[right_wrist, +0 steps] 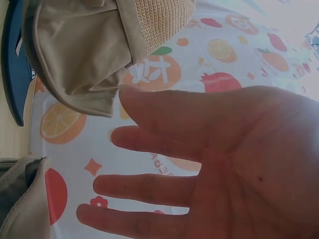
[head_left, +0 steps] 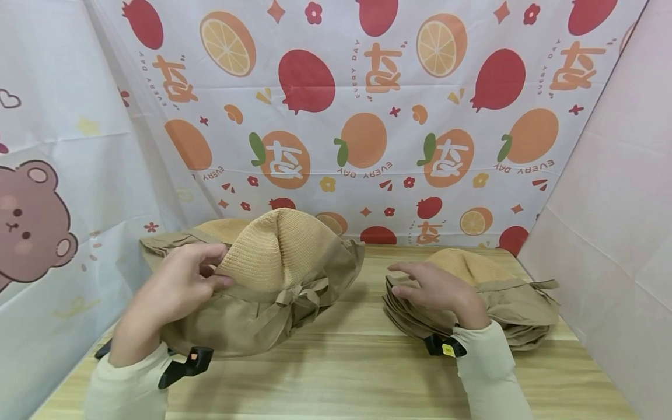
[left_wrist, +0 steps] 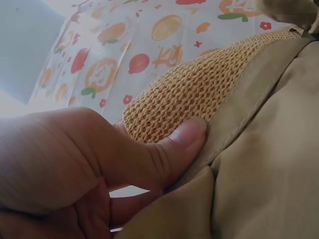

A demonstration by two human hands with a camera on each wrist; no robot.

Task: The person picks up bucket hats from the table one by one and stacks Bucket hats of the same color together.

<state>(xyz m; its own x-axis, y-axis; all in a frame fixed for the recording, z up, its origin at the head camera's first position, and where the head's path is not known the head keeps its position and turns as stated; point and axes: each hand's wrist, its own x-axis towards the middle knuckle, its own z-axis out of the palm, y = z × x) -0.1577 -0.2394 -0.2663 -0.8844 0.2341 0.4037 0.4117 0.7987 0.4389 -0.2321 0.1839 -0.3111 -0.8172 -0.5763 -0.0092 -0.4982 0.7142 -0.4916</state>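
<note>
The left hand (head_left: 184, 283) reaches from the near left, fingers pinching the sun hat (head_left: 233, 321) by its woven crown (head_left: 278, 251). The right hand (head_left: 438, 289) extends beside the hat stack (head_left: 525, 312), fingers (right_wrist: 144, 189) spread. At the counter's (head_left: 341, 373) left, the pinched hat points crown-up, its long axis running near-left to far-right.

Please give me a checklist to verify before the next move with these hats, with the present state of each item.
1. Left hand pinches the straw-coloured knitted hat with khaki cloth brim: ok.
2. Right hand free: ok, fingers extended, nothing held.
3. Khaki cloth bow visible on the pinched hat: ok.
4. Knitted crown smooth: not ok, a deep fold runs down it.
5. Hat count in the stack of khaki-brimmed knitted hats at right: cannot tell, brims overlap.
</note>
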